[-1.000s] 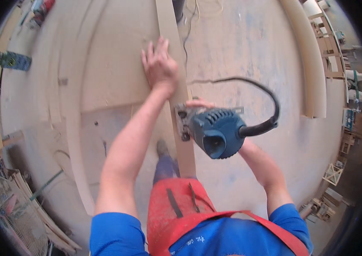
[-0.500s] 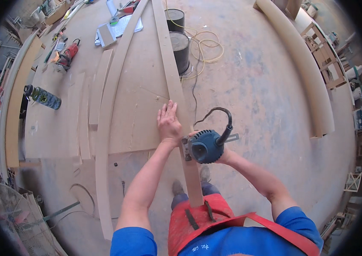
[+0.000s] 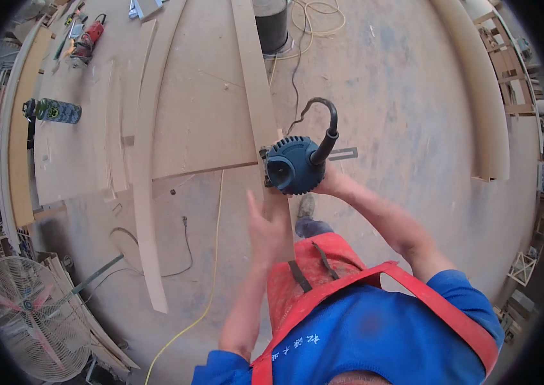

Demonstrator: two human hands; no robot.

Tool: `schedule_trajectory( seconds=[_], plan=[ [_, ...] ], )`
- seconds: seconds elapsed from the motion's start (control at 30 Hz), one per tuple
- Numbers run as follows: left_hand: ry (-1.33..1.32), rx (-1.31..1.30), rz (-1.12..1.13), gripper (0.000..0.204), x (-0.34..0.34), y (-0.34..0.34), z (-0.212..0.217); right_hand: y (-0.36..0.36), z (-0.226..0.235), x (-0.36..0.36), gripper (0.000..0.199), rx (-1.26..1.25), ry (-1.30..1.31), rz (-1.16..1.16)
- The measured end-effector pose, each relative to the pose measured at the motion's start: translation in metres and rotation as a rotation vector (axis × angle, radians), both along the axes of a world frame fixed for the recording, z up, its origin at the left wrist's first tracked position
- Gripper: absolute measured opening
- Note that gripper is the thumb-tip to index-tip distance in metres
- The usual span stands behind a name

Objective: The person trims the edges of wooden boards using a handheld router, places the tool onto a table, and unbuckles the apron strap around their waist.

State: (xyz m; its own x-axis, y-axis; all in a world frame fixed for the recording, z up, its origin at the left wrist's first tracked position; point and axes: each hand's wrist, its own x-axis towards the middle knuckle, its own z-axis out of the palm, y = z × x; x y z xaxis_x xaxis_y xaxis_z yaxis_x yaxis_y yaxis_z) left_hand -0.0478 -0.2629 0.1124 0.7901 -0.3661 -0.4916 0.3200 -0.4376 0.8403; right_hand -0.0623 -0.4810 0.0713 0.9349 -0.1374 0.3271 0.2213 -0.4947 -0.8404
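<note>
A blue corded trim router (image 3: pixel 296 165) sits on a long, narrow wooden strip (image 3: pixel 258 96), its black cable arching up from the top. My right hand (image 3: pixel 331 181) is closed around the router's far side; the housing hides most of its fingers. A slotted metal bar (image 3: pixel 342 154) sticks out beyond that hand. My left hand (image 3: pixel 269 232), smeared by motion, is at the strip's near end, in front of my red apron (image 3: pixel 285 282). One digit points forward; whether the others grip the strip cannot be made out.
The strip lies along a large board (image 3: pixel 204 122) beside another curved strip (image 3: pixel 147 192). A bottle (image 3: pixel 60 111) and a red power tool (image 3: pixel 87 45) rest at left. Black drum (image 3: pixel 272 29), yellow cord (image 3: pixel 215 256), caged fan (image 3: pixel 38 317) and curved panel (image 3: pixel 471 83) stand around.
My left hand has left the middle of the strip and come back toward my body. The router has stayed on the strip in my right hand. My view has shifted nearer my body.
</note>
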Motion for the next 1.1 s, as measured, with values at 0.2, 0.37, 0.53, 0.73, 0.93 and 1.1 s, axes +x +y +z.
schedule_trajectory(
  seconds=[0.2,0.37,0.53,0.73,0.93,1.1],
  plan=[
    [-0.111,0.319,-0.148,0.099,-0.024,0.005,-0.02,0.014,0.024,-0.004,0.063,0.033,-0.053,-0.004],
    [-0.226,0.305,-0.219,0.1,-0.048,0.024,-0.029,0.022,0.002,-0.026,0.055,0.086,-0.033,0.059],
    [-0.084,0.337,-0.233,0.101,-0.067,0.043,-0.035,0.036,0.004,-0.044,0.058,0.077,0.007,0.058],
    [-0.178,0.324,-0.195,0.1,-0.067,0.035,-0.024,0.029,0.006,-0.038,0.058,-0.008,0.026,0.012],
    [-0.238,0.357,-0.203,0.1,-0.068,0.038,-0.026,0.015,0.011,-0.009,0.064,0.016,-0.053,-0.033],
    [-0.189,0.348,-0.198,0.1,-0.064,0.032,-0.016,-0.003,0.009,0.009,0.077,-0.001,-0.102,-0.098]
  ],
)
